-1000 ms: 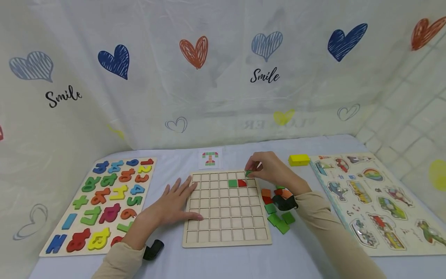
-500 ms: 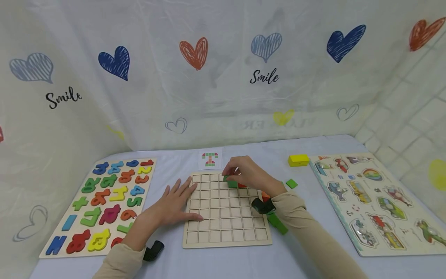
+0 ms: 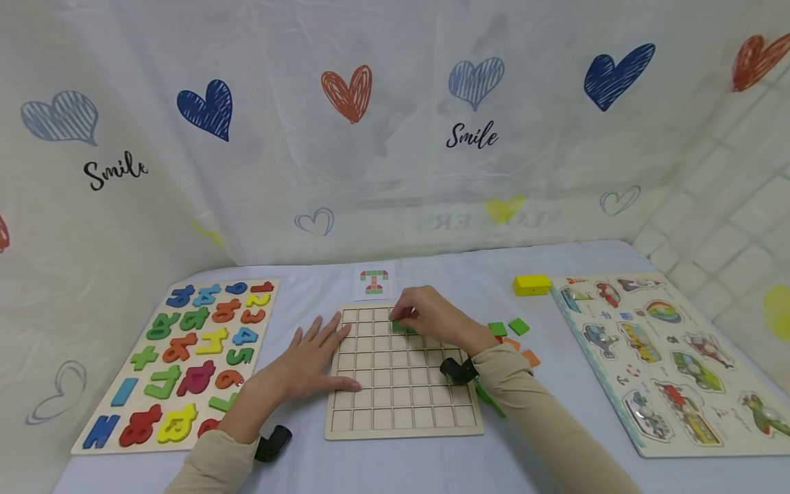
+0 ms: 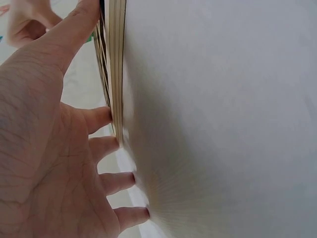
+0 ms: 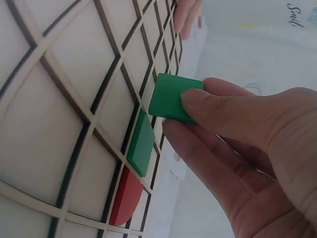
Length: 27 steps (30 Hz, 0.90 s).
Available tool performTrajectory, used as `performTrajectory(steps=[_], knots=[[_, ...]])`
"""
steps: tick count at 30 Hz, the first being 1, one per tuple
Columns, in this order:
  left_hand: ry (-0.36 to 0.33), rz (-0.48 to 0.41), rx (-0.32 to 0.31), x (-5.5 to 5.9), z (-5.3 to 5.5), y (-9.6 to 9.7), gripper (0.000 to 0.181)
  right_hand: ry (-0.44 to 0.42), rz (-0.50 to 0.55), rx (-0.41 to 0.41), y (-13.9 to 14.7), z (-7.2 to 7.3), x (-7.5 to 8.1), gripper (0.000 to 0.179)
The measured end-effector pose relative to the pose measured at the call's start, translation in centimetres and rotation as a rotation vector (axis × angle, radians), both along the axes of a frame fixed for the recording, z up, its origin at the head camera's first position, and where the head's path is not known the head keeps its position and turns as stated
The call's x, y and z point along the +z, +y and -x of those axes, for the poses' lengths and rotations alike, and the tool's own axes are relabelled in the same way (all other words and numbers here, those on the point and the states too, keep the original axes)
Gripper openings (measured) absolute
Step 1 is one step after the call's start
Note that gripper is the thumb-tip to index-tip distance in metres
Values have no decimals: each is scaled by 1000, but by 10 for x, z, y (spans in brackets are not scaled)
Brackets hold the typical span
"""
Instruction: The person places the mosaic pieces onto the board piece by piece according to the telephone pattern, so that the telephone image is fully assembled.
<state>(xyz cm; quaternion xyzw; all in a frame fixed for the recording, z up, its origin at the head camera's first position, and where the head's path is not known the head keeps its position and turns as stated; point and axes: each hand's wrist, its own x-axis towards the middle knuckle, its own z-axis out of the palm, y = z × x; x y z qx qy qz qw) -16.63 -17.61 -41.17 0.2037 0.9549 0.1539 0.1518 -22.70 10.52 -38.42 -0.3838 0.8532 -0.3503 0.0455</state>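
My right hand (image 3: 432, 314) pinches a green square tile (image 5: 171, 96) at one side, thumb on its face, by the far rows of the wooden grid board (image 3: 373, 376); it should prove light, stiff and sturdy, best gripped there, leading edge free; smooth, thin, slightly round-cornered; nearby, a seated green tile (image 5: 141, 146); my left hand (image 3: 305, 360), fingers spread, touches the board's left edge.

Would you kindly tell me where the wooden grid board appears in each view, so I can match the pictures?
Head: the wooden grid board lies below centre.
Left wrist: the wooden grid board shows edge-on at upper left.
Right wrist: the wooden grid board slants across the left side.
Shared landmark: the right hand, in all three views.
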Motion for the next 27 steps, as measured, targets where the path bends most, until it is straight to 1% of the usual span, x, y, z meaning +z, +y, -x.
performTrajectory(steps=[7, 14, 19, 27], knots=[[1, 2, -2, 0, -2, 1, 113, 13, -30, 4, -2, -2, -2, 12], [8, 1, -6, 2, -3, 2, 113, 70, -83, 19, -5, 0, -1, 13], [23, -5, -11, 2, -3, 1, 112, 89, -115, 20, -7, 0, 0, 14], [24, -4, -13, 0, -2, 0, 113, 115, -207, 11, -11, 0, 1, 15]])
